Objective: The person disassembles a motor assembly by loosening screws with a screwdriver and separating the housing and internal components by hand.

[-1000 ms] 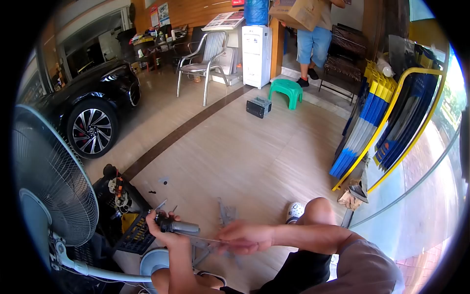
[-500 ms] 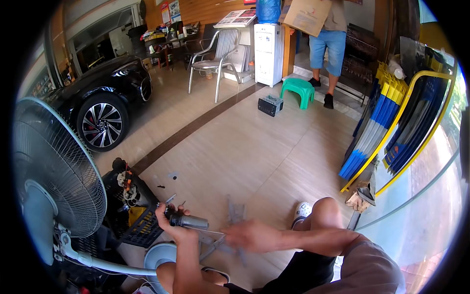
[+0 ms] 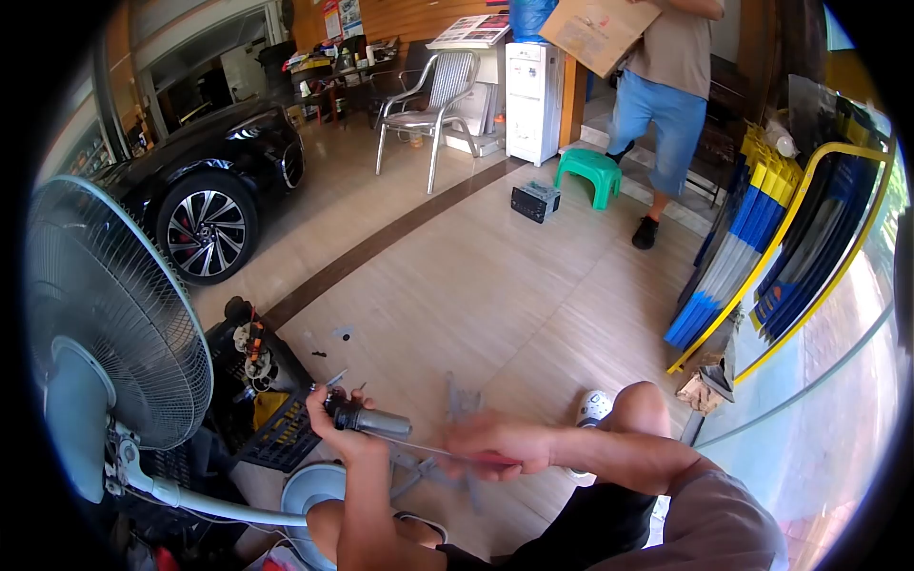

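Note:
My left hand (image 3: 335, 426) is wrapped round a dark and grey cylindrical part (image 3: 376, 421) that points to the right, with thin metal prongs showing above the fingers. My right hand (image 3: 495, 445), blurred by motion, is closed on the red handle of a thin-shafted tool (image 3: 486, 460). The tool's shaft reaches left, toward the underside of the cylindrical part; whether its tip touches cannot be made out. Behind my right hand a grey metal frame (image 3: 457, 397) rests on the floor.
A fan (image 3: 124, 314) and a black crate (image 3: 281, 433) of parts stand left, near a round basin (image 3: 309, 490). Ahead are a green stool (image 3: 588, 169), a boxy device (image 3: 535, 202) and a person (image 3: 666, 105) carrying a cardboard box (image 3: 600, 33). Folded panels (image 3: 738, 243) lean right.
The person with the box has stepped closer and to the right. The view has shifted slightly. My right hand has moved a little, and the red handle now shows; my left hand keeps its hold.

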A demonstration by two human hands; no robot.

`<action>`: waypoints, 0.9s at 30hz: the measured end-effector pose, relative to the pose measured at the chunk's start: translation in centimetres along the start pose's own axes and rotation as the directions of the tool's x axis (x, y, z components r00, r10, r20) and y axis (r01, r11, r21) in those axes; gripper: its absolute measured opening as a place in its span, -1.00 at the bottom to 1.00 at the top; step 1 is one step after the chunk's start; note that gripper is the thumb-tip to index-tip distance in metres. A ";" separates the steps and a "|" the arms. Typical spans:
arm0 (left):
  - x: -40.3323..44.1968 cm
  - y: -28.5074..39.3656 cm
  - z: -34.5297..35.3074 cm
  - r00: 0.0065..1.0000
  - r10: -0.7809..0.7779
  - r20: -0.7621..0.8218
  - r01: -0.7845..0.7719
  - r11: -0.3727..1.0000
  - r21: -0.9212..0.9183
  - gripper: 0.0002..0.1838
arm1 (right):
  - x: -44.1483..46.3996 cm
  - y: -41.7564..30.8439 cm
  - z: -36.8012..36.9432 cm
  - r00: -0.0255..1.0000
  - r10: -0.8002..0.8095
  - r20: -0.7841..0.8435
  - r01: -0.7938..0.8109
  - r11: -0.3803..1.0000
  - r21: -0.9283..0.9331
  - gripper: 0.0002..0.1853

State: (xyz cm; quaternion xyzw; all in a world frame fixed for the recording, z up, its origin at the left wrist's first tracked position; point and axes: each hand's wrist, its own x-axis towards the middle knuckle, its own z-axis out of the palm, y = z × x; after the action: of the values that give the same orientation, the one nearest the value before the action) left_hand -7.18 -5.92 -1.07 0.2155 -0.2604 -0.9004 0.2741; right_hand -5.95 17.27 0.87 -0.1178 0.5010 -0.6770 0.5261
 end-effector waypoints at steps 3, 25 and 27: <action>0.4 -0.3 -0.5 1.000 -0.007 -0.010 0.007 1.000 -0.014 -0.71 | -0.4 0.3 1.3 0.934 -0.345 -0.095 0.220 0.762 -0.609 -0.70; 0.6 -1.1 -0.8 0.995 -0.044 -0.085 0.044 0.999 0.005 -0.69 | 0.0 2.6 0.8 0.623 -0.776 0.100 0.214 0.046 -0.976 -0.70; 0.7 -0.9 -0.9 0.996 -0.034 -0.080 0.036 0.999 0.018 -0.69 | 0.1 2.9 1.1 0.672 -0.741 -0.009 0.290 0.274 -0.917 -0.68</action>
State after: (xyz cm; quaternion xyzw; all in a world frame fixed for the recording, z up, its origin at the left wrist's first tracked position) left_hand -7.61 -6.02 -2.51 0.2586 -0.2542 -0.8931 0.2664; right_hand -3.52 16.77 -0.97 -0.3690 0.8010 -0.4714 0.0030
